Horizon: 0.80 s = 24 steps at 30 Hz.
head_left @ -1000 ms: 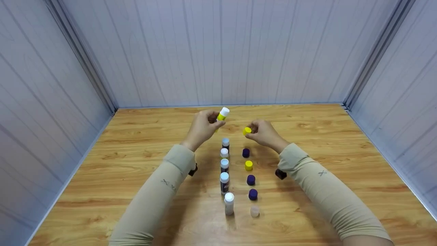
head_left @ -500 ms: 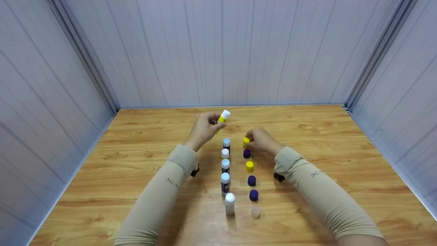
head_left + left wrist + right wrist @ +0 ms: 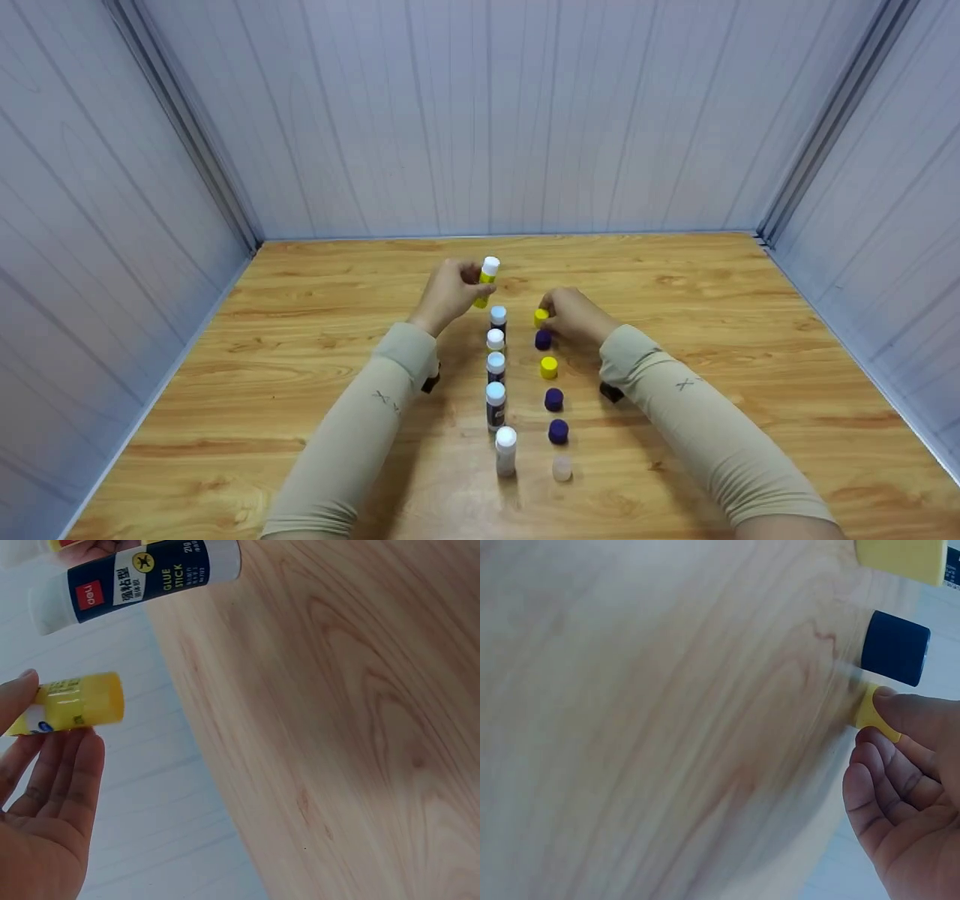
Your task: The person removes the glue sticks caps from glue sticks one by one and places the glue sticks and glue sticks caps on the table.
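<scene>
My left hand (image 3: 448, 294) grips a yellow glue stick (image 3: 486, 281) with a white top, nearly upright beyond the far end of a row of glue sticks. In the left wrist view its yellow base (image 3: 97, 699) hangs free of the table. Between thumb and fingers, my right hand (image 3: 577, 313) pinches a yellow cap (image 3: 876, 716) at the table surface, just beyond a dark blue cap (image 3: 896, 647). A dark glue stick (image 3: 142, 581) with a "GLUE STICK" label stands nearest the left hand.
Several uncapped glue sticks (image 3: 496, 405) stand in a column toward the person. Right of them runs a column of caps: a yellow cap (image 3: 549, 367), dark blue caps (image 3: 558, 431) and a translucent cap (image 3: 562, 469). Pale panel walls (image 3: 480, 120) enclose the wooden table (image 3: 300, 330).
My right hand has come down toward the person with the yellow cap, to the table at the column's far end. The left hand has lowered the yellow glue stick and turned it more upright.
</scene>
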Each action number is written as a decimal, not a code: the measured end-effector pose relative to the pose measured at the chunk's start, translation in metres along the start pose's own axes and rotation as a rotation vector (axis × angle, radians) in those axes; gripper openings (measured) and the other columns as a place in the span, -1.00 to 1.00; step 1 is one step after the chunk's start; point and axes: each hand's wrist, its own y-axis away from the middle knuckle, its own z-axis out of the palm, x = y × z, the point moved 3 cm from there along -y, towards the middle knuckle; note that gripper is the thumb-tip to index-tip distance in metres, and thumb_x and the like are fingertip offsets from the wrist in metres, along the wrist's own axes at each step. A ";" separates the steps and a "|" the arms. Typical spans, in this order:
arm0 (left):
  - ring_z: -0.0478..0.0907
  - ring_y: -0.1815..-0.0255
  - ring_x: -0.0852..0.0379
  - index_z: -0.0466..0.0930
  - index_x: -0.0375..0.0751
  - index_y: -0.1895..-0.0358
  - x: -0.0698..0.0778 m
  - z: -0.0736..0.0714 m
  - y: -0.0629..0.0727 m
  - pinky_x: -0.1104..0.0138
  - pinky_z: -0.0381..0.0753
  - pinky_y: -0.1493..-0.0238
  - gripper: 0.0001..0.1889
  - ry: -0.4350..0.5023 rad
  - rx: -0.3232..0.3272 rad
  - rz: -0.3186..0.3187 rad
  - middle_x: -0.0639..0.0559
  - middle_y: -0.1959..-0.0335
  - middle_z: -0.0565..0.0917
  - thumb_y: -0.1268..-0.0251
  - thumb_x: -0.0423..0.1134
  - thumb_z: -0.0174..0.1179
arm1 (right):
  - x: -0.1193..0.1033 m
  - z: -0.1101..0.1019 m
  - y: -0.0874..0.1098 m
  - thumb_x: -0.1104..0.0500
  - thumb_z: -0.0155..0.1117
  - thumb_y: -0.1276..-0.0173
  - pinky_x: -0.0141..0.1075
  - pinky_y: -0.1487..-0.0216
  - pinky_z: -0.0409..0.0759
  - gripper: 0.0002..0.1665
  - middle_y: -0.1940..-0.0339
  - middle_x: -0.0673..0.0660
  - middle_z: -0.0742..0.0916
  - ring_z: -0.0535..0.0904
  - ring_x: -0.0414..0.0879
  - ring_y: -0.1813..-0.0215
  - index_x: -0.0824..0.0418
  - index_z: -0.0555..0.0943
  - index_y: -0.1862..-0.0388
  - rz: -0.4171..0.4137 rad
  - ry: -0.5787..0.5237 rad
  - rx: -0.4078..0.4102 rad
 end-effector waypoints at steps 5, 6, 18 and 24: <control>0.69 0.09 0.06 0.81 -0.30 0.01 -0.005 0.003 -0.001 0.19 0.75 -0.01 -0.84 -0.024 -0.014 -0.009 -0.11 0.11 0.82 -0.42 -0.37 0.47 | 0.000 -0.001 -0.001 0.35 0.38 -0.51 -0.18 0.05 0.66 -0.82 0.13 0.29 0.82 0.61 -0.04 0.17 0.43 0.77 0.00 0.018 -0.012 -0.005; 0.69 0.09 0.06 0.81 -0.30 0.01 -0.006 0.004 -0.001 0.19 0.75 -0.01 -0.84 -0.024 -0.022 -0.013 -0.11 0.11 0.82 -0.42 -0.38 0.47 | 0.001 -0.001 -0.002 0.36 0.37 -0.51 -0.19 0.06 0.65 -0.82 0.13 0.28 0.82 0.61 -0.04 0.17 0.43 0.77 0.00 0.020 -0.018 -0.007; 0.67 0.04 0.03 0.82 -0.31 0.02 -0.015 0.016 -0.006 0.15 0.75 -0.14 -0.84 -0.069 -0.103 -0.064 -0.16 0.06 0.82 -0.43 -0.51 0.38 | 0.001 0.000 -0.001 0.37 0.32 -0.56 -0.19 0.00 0.69 -0.85 0.10 0.23 0.80 0.65 -0.03 0.11 0.39 0.75 0.00 0.067 -0.090 -0.030; 0.70 -0.04 0.00 0.82 -0.30 -0.10 -0.019 0.021 -0.007 0.13 0.74 -0.24 -0.75 -0.055 -0.156 -0.078 -0.17 0.00 0.83 -0.45 -0.53 0.34 | 0.000 0.000 -0.001 0.36 0.34 -0.55 -0.22 0.05 0.66 -0.85 0.14 0.22 0.81 0.64 -0.04 0.15 0.39 0.78 0.02 0.041 -0.067 -0.026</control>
